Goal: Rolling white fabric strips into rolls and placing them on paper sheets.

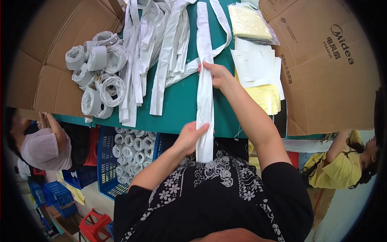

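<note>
A long, flat white strip (205,97) runs from the far side of the table down to my chest. My left hand (191,136) grips it near its lower end, the thumb lying across the top and the fingers behind. Farther up, my right hand (217,75) pinches the same strip at its edge, with some fingertips hidden behind it. Another narrow white strip (223,24) loops beneath it on the table. To the left lie several loose white strips (161,76), spread lengthwise. Whether they are fabric or a plastic-like material I cannot tell.
A heap of coiled white rolls (96,60) sits beside a cardboard panel (48,52) at left. Right of me are yellow packets (250,24), white sheets (258,64) and a large cardboard box (314,72). A blue basket (105,161) of rolls stands below. People sit on both sides.
</note>
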Demonstrator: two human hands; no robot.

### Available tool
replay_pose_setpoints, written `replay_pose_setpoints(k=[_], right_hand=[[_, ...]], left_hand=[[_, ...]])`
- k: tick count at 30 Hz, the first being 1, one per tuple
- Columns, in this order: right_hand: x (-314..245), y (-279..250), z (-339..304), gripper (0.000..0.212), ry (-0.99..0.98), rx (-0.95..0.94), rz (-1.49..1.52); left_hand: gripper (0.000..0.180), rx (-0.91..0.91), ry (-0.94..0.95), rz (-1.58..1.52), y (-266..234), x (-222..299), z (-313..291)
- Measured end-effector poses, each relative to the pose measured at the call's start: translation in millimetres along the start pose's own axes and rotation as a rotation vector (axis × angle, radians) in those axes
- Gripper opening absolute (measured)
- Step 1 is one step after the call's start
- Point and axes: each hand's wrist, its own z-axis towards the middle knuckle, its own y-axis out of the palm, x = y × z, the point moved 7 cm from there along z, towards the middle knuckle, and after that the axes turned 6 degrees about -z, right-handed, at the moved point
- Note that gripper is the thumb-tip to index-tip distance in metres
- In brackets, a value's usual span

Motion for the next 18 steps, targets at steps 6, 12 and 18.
replay_pose_setpoints(k=[6, 12, 18], right_hand=[[-23, -7, 6, 0.05, 0.034, -0.106, -0.379], [4, -2, -39, 0.026, 0.016, 0.024, -0.563], [8, -18, -40, 0.021, 0.016, 0.062, -0.452]], left_hand=[[0.02, -0.053, -0.006, -0.051, -4, 22, 4], [0.033, -0.061, 0.056, 0.017, -11, 57, 39], [0.035, 0.126, 1.445, 1.673, 27, 119, -33]])
